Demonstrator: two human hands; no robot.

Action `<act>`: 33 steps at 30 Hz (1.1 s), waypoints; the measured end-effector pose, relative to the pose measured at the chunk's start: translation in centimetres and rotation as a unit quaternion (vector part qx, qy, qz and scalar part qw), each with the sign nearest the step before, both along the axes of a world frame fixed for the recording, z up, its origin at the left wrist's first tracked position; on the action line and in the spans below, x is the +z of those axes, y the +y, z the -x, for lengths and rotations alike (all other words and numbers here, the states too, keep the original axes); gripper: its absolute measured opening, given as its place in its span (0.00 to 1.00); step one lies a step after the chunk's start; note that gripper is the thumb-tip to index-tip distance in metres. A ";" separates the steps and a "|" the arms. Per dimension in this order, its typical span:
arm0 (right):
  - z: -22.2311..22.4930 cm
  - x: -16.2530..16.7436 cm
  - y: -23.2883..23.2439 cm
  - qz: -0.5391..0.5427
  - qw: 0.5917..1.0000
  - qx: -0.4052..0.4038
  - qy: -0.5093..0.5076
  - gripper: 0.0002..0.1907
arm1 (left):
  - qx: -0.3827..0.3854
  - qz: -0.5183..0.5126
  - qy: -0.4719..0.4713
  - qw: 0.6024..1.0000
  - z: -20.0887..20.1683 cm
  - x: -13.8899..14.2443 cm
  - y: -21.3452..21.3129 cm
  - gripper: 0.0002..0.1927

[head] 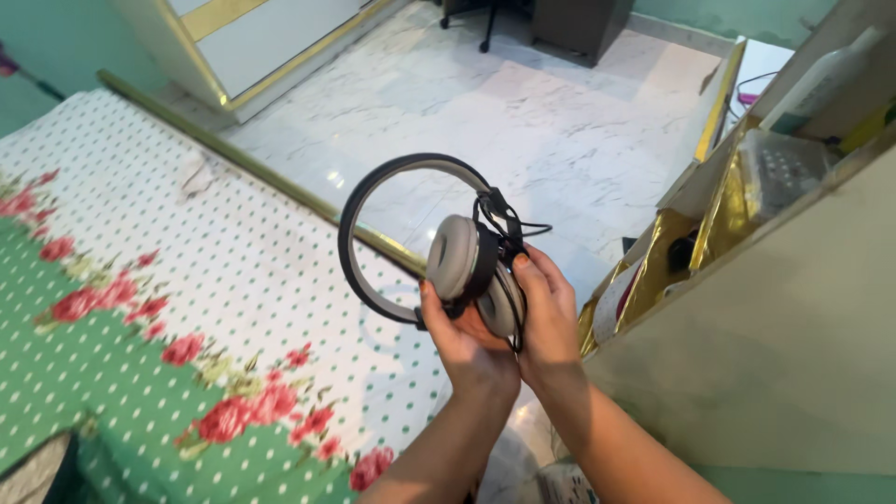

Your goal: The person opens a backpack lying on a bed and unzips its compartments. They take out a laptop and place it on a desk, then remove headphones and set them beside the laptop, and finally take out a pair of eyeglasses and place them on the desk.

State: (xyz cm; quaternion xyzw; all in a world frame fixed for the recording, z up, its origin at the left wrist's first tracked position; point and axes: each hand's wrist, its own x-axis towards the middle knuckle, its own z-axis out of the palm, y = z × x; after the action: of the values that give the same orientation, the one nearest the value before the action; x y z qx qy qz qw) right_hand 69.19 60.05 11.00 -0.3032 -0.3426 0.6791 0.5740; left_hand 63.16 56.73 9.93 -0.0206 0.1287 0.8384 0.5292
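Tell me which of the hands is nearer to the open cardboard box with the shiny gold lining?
The right hand is nearer: it holds the black and grey headphones on the side toward the box. The left hand grips them from the bed side, farther away.

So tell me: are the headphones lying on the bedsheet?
No, both hands, left hand and right hand, hold the headphones up beside the bed.

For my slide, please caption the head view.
Both hands hold black-and-grey headphones over a floral bedsheet.
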 end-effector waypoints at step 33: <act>6.6 4.3 60.7 -0.272 0.949 -0.006 -0.159 0.38 | -0.012 -0.025 0.334 0.942 12.2 0.5 59.6 0.26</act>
State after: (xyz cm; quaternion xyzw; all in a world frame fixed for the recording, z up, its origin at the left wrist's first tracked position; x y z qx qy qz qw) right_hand 62.61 120.73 15.29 -0.2413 -0.5992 0.4995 0.5773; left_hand 50.98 116.29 10.38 0.2753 0.2768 0.7940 0.4660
